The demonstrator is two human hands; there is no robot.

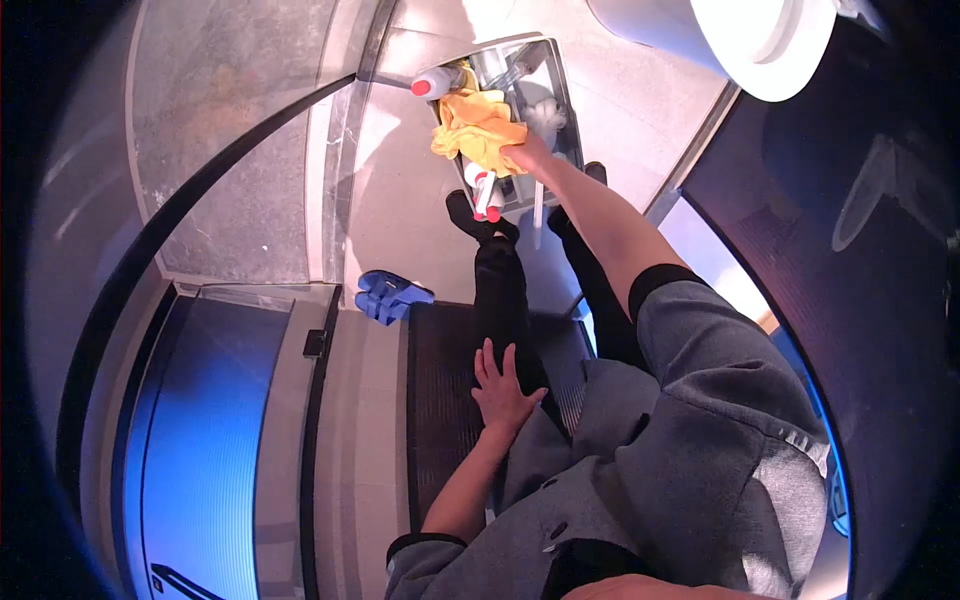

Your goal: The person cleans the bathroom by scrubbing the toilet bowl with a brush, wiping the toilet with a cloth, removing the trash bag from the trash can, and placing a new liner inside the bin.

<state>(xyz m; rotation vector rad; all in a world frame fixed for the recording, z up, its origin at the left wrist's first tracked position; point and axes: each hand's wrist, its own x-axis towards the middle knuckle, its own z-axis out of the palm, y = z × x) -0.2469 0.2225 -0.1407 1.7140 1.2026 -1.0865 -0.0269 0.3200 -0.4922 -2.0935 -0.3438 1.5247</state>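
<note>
My right hand (528,156) reaches down to the floor, its fingers closed on the edge of a yellow-orange cloth (474,126). The cloth lies bunched over the left side of a grey divided caddy (556,75). A white bottle with a red cap (434,83) sticks out at the caddy's upper left. More white containers with red caps (484,192) stand at its near end. A brush-like tool (518,66) and a whitish, partly see-through item (545,118) lie in the right side. My left hand (505,392) rests on my knee, fingers spread, holding nothing.
Blue slippers (388,296) lie on the tiled floor left of my feet. A white toilet (770,50) stands at the upper right. A dark-edged glass panel (215,170) and a blue-lit ribbed panel (205,430) are on the left.
</note>
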